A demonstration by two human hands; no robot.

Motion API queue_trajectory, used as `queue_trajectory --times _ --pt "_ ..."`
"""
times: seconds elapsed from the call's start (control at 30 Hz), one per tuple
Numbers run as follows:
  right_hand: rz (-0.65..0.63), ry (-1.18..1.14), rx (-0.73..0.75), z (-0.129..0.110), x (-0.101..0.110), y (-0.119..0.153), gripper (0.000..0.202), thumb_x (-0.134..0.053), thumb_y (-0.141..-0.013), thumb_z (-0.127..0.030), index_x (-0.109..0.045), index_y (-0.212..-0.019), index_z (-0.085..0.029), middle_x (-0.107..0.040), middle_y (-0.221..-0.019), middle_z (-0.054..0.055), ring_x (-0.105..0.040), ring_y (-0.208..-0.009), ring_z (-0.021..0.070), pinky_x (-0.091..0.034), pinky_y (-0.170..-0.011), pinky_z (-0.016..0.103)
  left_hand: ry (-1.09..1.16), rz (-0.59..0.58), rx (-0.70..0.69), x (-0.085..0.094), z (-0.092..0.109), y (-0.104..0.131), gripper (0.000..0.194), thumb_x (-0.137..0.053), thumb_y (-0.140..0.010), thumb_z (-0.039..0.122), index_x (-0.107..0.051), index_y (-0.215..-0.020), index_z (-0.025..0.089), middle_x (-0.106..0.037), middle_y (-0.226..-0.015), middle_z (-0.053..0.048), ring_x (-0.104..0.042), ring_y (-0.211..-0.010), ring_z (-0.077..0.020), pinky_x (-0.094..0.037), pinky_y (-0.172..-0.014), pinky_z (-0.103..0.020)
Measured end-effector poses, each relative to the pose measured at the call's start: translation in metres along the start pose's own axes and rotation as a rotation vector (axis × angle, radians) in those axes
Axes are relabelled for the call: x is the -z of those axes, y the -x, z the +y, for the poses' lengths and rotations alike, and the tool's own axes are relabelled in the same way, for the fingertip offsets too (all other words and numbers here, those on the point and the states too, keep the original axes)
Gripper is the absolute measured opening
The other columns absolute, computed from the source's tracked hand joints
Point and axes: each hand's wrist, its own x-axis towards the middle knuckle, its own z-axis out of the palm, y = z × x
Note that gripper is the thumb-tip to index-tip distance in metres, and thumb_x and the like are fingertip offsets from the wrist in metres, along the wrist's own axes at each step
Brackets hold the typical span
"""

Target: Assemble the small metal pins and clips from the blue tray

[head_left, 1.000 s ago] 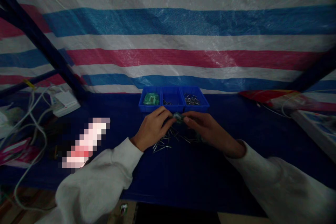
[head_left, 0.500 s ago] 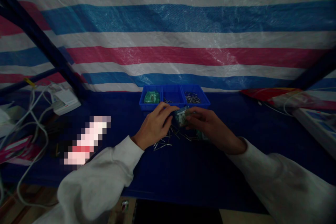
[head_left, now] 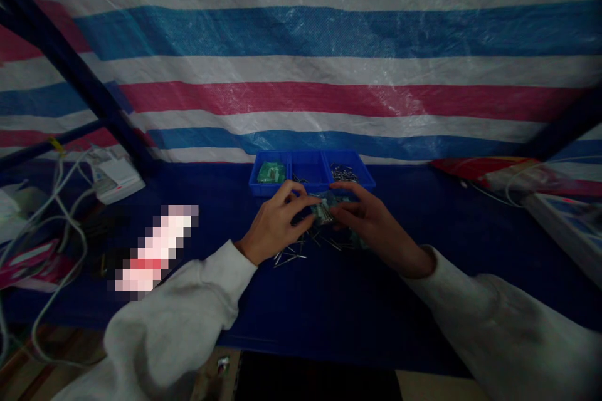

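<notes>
A small clear, green-tinted plastic bag with pale and metallic pieces inside is held between my two hands, just in front of the blue tray. My left hand pinches its left edge with thumb and fingers. On the other side, the fingers of my right hand close on the bag's right part. Several thin metal pins, perhaps rivets, lie loose on the table below the hands. Another greenish bag is partly hidden under my right hand.
The blue tray has three compartments: green bag at left, a few pins in the middle, metal pieces at right. White cables and a white box lie left. A red package and a flat box lie right.
The bag has tilted flatter between my hands. The fingers of my right hand have spread, its index finger lifting toward the tray, and my left fingers have shifted slightly along the bag's edge.
</notes>
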Motion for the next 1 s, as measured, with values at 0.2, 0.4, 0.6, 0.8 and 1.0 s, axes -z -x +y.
queue_trajectory --times 0.2,0.4,0.6,0.8,1.0 --pt "-0.009 0.126 0.032 -0.003 0.001 0.000 0.040 -0.066 -0.084 -0.038 -0.055 -0.119 -0.021 -0.070 -0.079 0.002 -0.066 -0.074 0.0194 -0.054 -0.066 0.033 0.002 -0.001 0.015 0.002 0.000 0.000 0.027 -0.062 -0.090 0.017 -0.062 -0.116 0.023 -0.054 -0.113 -0.006 -0.061 -0.089 -0.0145 -0.055 -0.081 -0.034" --pt "0.013 0.206 0.105 -0.001 0.000 0.002 0.035 -0.065 -0.085 -0.036 -0.054 -0.116 -0.023 -0.072 -0.080 0.001 -0.064 -0.068 0.0172 -0.049 -0.059 0.029 0.013 0.008 0.029 0.003 0.000 -0.001 0.026 -0.060 -0.090 0.014 -0.060 -0.116 0.021 -0.058 -0.115 -0.006 -0.062 -0.100 -0.0164 -0.055 -0.086 -0.034" --pt "-0.011 0.237 0.107 -0.003 0.000 0.003 0.028 -0.065 -0.086 -0.038 -0.058 -0.108 -0.022 -0.073 -0.088 0.002 -0.066 -0.077 0.0182 -0.049 -0.065 0.030 -0.007 0.024 0.013 0.001 0.000 -0.001 0.018 -0.056 -0.093 0.015 -0.063 -0.110 0.020 -0.061 -0.107 -0.005 -0.062 -0.100 -0.0163 -0.054 -0.087 -0.034" --pt "-0.067 0.225 0.087 -0.016 -0.002 0.005 0.031 -0.057 -0.091 -0.046 -0.068 -0.106 -0.022 -0.073 -0.096 0.005 -0.066 -0.095 0.0231 -0.050 -0.079 0.034 0.029 0.050 0.025 0.004 0.002 -0.002 0.014 -0.052 -0.097 0.019 -0.064 -0.104 0.019 -0.067 -0.100 -0.005 -0.065 -0.096 -0.0158 -0.055 -0.086 -0.033" --pt "-0.026 0.401 0.169 -0.015 -0.003 0.008 0.030 -0.055 -0.093 -0.044 -0.068 -0.080 -0.020 -0.067 -0.073 0.001 -0.059 -0.065 0.0157 -0.041 -0.060 0.028 0.031 0.104 0.059 0.001 0.003 -0.001 0.018 -0.058 -0.094 0.023 -0.060 -0.111 0.018 -0.069 -0.090 -0.002 -0.067 -0.081 -0.0139 -0.056 -0.076 -0.029"
